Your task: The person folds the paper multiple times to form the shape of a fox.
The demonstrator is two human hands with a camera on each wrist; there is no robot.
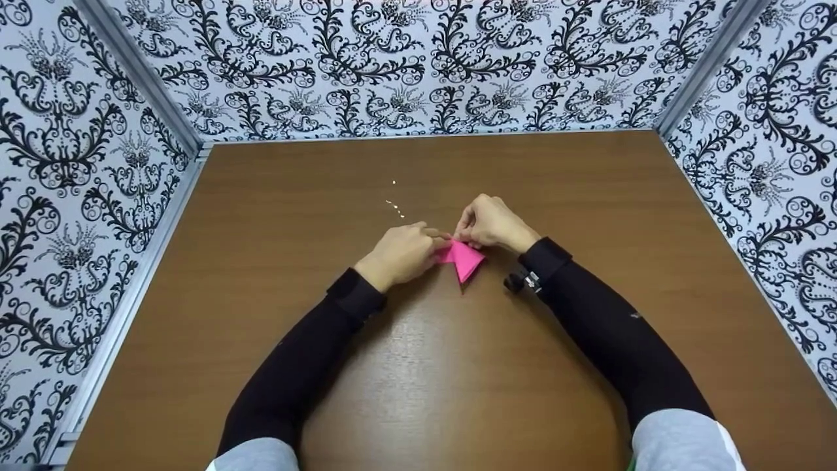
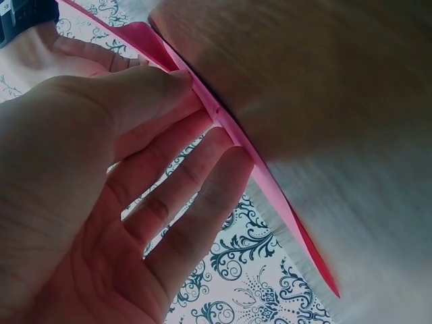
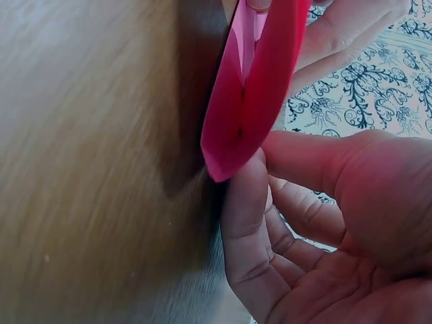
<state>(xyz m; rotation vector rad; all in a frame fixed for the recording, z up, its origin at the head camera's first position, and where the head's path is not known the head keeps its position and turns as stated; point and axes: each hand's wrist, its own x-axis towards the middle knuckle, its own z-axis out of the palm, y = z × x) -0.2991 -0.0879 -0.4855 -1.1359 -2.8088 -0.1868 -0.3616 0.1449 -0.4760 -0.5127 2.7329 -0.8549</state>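
A folded piece of pink paper point(image 1: 467, 260) lies on the brown table between both hands, one pointed corner facing the person. My left hand point(image 1: 404, 254) pinches its left side; in the left wrist view the thumb presses the folded strip point(image 2: 270, 179) and the fingertips touch its edge. From the far right side, my right hand point(image 1: 492, 224) reaches over to the paper's upper edge. Close up in the right wrist view, thumb and index finger pinch beside a layered pink flap point(image 3: 270, 81) that stands partly open. The inner folds are mostly hidden.
Small white specks point(image 1: 395, 207) lie on the wooden table point(image 1: 405, 392) beyond the left hand. Patterned panels point(image 1: 405, 65) in grey metal frames rise at the back and both sides. A small black device point(image 1: 516, 282) sits at the right wrist.
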